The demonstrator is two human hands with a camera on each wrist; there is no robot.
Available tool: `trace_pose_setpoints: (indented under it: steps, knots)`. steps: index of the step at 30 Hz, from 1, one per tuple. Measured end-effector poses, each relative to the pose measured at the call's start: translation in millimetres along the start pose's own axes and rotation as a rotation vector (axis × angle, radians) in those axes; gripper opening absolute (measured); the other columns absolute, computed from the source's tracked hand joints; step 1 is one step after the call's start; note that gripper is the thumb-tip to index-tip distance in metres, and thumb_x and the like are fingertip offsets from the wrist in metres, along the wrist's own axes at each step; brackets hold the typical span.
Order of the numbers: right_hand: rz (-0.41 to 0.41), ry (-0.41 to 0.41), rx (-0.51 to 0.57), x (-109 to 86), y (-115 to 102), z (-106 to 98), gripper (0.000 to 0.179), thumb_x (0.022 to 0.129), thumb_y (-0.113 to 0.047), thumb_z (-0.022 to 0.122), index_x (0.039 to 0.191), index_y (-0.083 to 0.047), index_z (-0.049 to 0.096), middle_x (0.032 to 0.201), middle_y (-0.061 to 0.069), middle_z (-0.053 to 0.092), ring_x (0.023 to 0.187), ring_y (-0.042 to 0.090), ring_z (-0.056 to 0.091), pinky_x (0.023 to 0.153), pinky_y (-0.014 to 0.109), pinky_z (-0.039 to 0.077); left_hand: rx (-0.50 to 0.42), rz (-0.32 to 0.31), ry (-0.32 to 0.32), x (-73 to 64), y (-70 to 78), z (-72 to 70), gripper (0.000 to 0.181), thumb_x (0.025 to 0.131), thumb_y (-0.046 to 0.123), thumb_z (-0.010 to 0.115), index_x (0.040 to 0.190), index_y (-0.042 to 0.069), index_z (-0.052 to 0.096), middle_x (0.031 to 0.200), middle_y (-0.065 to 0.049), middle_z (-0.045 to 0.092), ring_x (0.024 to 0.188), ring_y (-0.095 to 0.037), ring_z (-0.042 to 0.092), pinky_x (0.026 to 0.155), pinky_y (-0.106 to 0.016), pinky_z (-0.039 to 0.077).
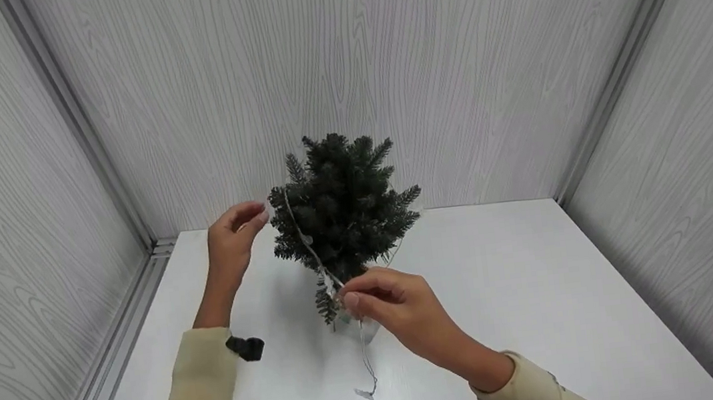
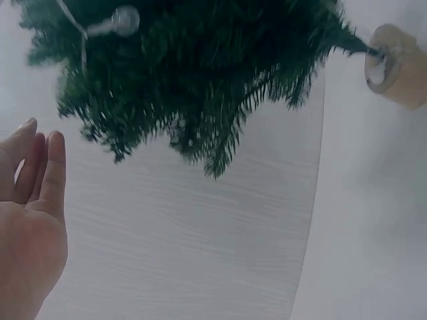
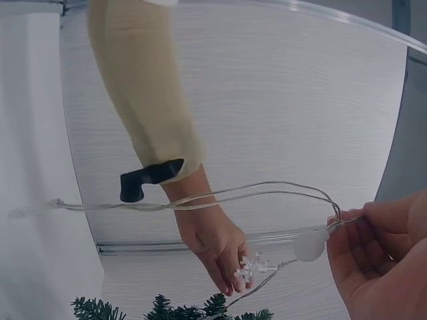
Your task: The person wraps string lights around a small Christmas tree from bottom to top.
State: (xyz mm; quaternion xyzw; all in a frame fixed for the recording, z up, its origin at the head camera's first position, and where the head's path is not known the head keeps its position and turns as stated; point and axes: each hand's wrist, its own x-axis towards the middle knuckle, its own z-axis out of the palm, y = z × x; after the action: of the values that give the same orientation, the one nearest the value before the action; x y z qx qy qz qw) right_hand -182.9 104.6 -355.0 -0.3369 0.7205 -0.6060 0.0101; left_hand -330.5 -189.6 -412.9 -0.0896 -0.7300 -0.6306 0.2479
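Note:
A small artificial Christmas tree (image 1: 346, 194) stands on the white table. A clear string of lights (image 1: 304, 239) runs down its left front. My right hand (image 1: 413, 311) pinches the string's wire between thumb and fingertips, in front of the lower branches. Close to that grip in the right wrist view are a round frosted bulb (image 3: 309, 245) and a clear snowflake (image 3: 251, 268). Below the grip a doubled length of wire hangs to a small end piece (image 1: 365, 394). Beside the tree's left branches, my left hand (image 1: 230, 241) holds nothing, its fingers loosely bent.
The tree's round wooden base (image 2: 407, 73) shows in the left wrist view. Pale wood-grain panels (image 1: 449, 68) enclose the white table (image 1: 508, 290) at the back and both sides. Black camera mounts (image 1: 247, 348) sit on both sleeves.

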Motion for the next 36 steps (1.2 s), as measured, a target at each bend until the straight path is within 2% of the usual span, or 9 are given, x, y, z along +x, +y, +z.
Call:
trace_pose_setpoints:
  steps: [6,8,11,14,16,20,23,31,36]
  knots:
    - [0.036,0.005,0.02,-8.3,5,-2,0.021,0.1,-0.021,0.065,0.11,-0.005,0.073,0.102,0.014,0.07,0.088,0.015,0.066,0.079,0.031,0.057,-0.034,0.062,-0.063,-55.5,8.2,13.8,0.035,0.093,0.019,0.074,0.122,0.0,0.068,0.12,-0.011,0.066,0.115,-0.013,0.062,0.103,-0.024,0.049]
    - [0.04,0.012,0.01,-11.6,7,-4,0.022,0.1,-0.021,0.065,0.11,-0.003,0.073,0.1,0.013,0.069,0.086,0.014,0.066,0.077,0.031,0.057,-0.006,0.119,-0.084,-69.5,8.3,20.8,0.034,0.093,0.015,0.074,0.124,0.002,0.068,0.123,-0.008,0.065,0.117,-0.014,0.061,0.104,-0.024,0.048]
    - [0.047,0.02,-0.015,-15.7,7,-8,0.022,0.1,-0.021,0.066,0.109,-0.003,0.072,0.099,0.014,0.069,0.086,0.014,0.065,0.077,0.029,0.056,0.109,0.243,-0.089,-80.5,8.1,31.6,0.037,0.093,0.012,0.073,0.129,0.008,0.067,0.131,-0.005,0.063,0.125,-0.017,0.059,0.107,-0.025,0.046]
    - [0.065,0.012,-0.042,-18.1,7,-14,0.022,0.099,-0.023,0.066,0.109,-0.005,0.073,0.102,0.012,0.069,0.09,0.015,0.067,0.08,0.029,0.057,0.25,0.376,-0.083,-80.3,8.2,42.1,0.041,0.092,0.012,0.073,0.133,0.012,0.066,0.138,-0.004,0.061,0.131,-0.021,0.055,0.108,-0.031,0.045]
    - [0.077,-0.004,-0.069,-19.0,8,-18,0.02,0.099,-0.025,0.066,0.109,-0.009,0.074,0.105,0.01,0.07,0.093,0.016,0.068,0.083,0.03,0.057,0.319,0.457,-0.09,-76.1,9.0,47.9,0.041,0.093,0.01,0.073,0.133,0.011,0.065,0.138,-0.007,0.059,0.132,-0.025,0.053,0.108,-0.036,0.045]
    - [0.075,-0.03,-0.115,-21.0,9,-24,0.019,0.099,-0.026,0.066,0.109,-0.013,0.074,0.107,0.005,0.071,0.098,0.016,0.067,0.087,0.031,0.056,0.413,0.564,-0.11,-67.9,7.5,57.4,0.036,0.093,0.007,0.071,0.129,0.008,0.067,0.134,-0.011,0.06,0.13,-0.027,0.053,0.106,-0.039,0.046]
    - [0.066,-0.039,-0.12,-23.2,8,-28,0.018,0.099,-0.025,0.066,0.109,-0.012,0.074,0.108,0.005,0.071,0.101,0.014,0.066,0.091,0.032,0.055,0.449,0.584,-0.097,-64.8,3.5,61.2,0.032,0.092,0.005,0.072,0.123,0.007,0.07,0.129,-0.011,0.062,0.127,-0.027,0.055,0.105,-0.04,0.047]
    - [0.056,0.002,-0.172,-28.2,8,-51,0.015,0.099,-0.02,0.067,0.108,-0.01,0.073,0.105,0.009,0.072,0.096,0.011,0.067,0.088,0.03,0.056,0.407,0.58,-0.035,-64.6,-1.2,61.9,0.023,0.091,0.006,0.073,0.114,0.006,0.073,0.119,-0.012,0.067,0.118,-0.026,0.061,0.1,-0.038,0.051]
    - [0.137,0.054,-0.249,-25.5,16,-77,0.015,0.099,-0.021,0.068,0.106,-0.009,0.072,0.1,0.003,0.072,0.096,0.01,0.066,0.089,0.03,0.054,0.415,0.614,-0.032,-61.8,-2.7,62.7,0.018,0.091,0.007,0.074,0.108,0.007,0.074,0.114,-0.011,0.069,0.113,-0.024,0.063,0.098,-0.034,0.052]
